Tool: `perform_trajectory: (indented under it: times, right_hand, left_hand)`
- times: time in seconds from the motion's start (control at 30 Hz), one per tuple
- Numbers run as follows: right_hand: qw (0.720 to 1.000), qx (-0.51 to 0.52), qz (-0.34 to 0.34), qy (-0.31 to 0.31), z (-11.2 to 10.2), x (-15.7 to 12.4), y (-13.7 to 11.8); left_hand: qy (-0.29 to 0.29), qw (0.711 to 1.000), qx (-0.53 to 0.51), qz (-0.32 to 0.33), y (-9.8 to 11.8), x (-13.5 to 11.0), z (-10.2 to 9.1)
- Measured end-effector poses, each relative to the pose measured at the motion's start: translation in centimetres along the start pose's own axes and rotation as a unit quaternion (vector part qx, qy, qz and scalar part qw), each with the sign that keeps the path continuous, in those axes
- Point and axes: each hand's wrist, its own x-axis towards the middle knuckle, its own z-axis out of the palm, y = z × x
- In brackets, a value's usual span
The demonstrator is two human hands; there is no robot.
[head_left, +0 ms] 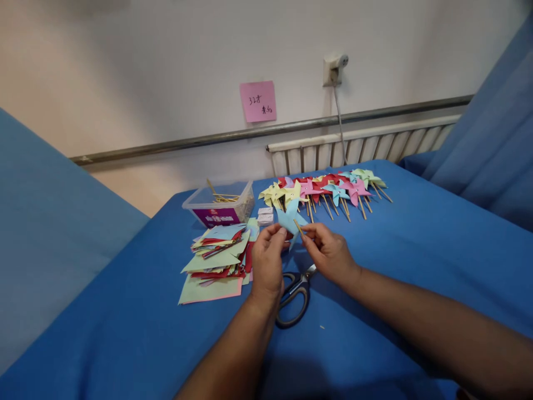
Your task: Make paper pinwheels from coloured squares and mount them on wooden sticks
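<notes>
Our bare forearms (420,311) reach in from the near edge over a blue cloth (375,344). With our left hand (268,258) we pinch a light blue paper pinwheel (291,215) between thumb and fingers, above the middle of the cloth. With our right hand (331,250) we grip a short wooden stick (298,226), its tip up against the pinwheel; we cannot tell whether the two are joined. Just below our hands lie scissors (293,300) with dark handles, partly behind our left wrist. To the left we have a messy pile of coloured paper (220,261), and behind it a clear plastic box (246,205) holding more sticks (227,198). Two small white packets (265,216) sit beside the box. Farther back, many pinwheels on sticks (333,189) lie bunched together.
</notes>
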Motion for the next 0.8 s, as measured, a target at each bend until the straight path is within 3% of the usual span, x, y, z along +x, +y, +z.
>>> perform_trajectory:
  times: [0.13,0.27,0.5,0.8]
  right_hand:
    - [0.988,0.139,0.072,0.005,0.6,0.2,0.0]
    - [0.94,0.297,0.165,-0.023,0.8,0.5,-0.6]
    - [0.876,0.415,0.231,-0.08,0.8,0.7,-1.0]
    - [0.862,0.422,0.25,-0.129,1.0,0.3,-1.0]
  left_hand:
    - [0.052,0.999,-0.004,0.005,0.2,0.3,-0.1]
    - [0.092,0.996,-0.008,0.009,0.2,0.8,-0.1]
    - [0.018,0.995,-0.072,-0.067,-0.3,1.1,-0.1]
    - [-0.011,0.996,-0.057,-0.072,-0.7,1.1,-0.4]
